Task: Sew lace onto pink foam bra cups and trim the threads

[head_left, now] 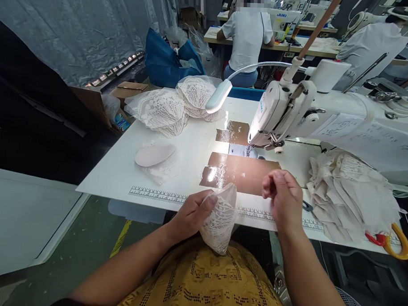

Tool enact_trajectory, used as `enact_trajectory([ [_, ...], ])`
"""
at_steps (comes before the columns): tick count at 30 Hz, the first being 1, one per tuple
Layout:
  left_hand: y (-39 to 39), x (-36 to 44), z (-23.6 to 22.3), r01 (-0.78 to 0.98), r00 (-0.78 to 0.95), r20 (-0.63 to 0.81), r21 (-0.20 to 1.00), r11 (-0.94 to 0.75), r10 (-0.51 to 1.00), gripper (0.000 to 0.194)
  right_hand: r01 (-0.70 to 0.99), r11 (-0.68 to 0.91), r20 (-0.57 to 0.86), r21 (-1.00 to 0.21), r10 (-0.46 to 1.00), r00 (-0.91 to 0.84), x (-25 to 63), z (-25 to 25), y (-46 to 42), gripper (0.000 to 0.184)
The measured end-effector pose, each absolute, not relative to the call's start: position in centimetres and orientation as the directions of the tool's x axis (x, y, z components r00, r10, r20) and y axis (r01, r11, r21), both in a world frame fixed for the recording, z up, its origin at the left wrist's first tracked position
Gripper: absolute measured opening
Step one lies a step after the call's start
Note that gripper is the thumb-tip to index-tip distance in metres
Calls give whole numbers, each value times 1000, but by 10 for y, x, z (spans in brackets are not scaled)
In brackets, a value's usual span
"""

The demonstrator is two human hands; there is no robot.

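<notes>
My left hand [195, 211] pinches a cream lace bra cup [220, 226] between thumb and fingers, at the table's front edge and just above my lap. To its right, my right hand [285, 197] is raised over the edge with its fingers curled together. Whether a thread or anything else is between those fingertips cannot be made out. Beyond both hands stands a white sewing machine [274, 113], its needle area lit. Brown tape [246, 170] covers the surface before the needle plate. A smooth oval pad [155, 155] lies on a lace piece to the left.
Stacked lace pieces [158, 109] sit at the back left, beside a lamp head [219, 96]. A heap of cream fabric pieces [353, 194] and orange-handled scissors [400, 242] lie on the right. A printed ruler [159, 194] runs along the front edge. Two people sit further back.
</notes>
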State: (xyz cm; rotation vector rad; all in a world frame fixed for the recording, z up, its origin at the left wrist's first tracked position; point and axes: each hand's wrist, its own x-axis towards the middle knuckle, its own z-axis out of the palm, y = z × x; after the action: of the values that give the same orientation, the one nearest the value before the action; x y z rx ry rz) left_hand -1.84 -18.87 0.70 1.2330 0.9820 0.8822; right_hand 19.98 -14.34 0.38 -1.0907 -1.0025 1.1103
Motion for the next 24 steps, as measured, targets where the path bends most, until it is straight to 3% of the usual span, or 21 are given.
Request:
enact_trajectory([
  [4, -188, -23, 6, -17, 253, -161, 985, 171, 954, 44, -42, 166, 150, -985, 957, 246, 210, 3, -152, 18],
  [6, -188, -24, 6, -33, 245, -158, 985, 171, 957, 44, 26, 144, 146, -989, 986, 86, 208, 3, -163, 28],
  [9, -187, -23, 4, -56, 253, -149, 984, 169, 956, 44, 164, 40, -22, -986, 933, -360, 196, 7, -178, 44],
  [11, -187, -24, 3, -58, 248, -141, 985, 160, 958, 43, 260, 22, -112, -965, 865, -488, 189, 10, -183, 31],
  [13, -188, -26, 2, -41, 239, -132, 989, 145, 962, 43, 317, 55, -117, -947, 858, -500, 186, 13, -184, 11],
  [15, -189, -29, 1, -12, 233, -131, 990, 137, 964, 44, 313, 139, -43, -940, 859, -511, 187, 15, -182, 15],
  [19, -190, -32, -1, -22, 271, -151, 986, 163, 951, 46, 206, 371, 248, -906, 856, -453, 190, 18, -176, 9],
  [24, -189, -28, -1, -121, 358, -185, 962, 243, 915, 46, 227, 575, 475, -786, 796, -374, 180, 14, -171, 33],
])
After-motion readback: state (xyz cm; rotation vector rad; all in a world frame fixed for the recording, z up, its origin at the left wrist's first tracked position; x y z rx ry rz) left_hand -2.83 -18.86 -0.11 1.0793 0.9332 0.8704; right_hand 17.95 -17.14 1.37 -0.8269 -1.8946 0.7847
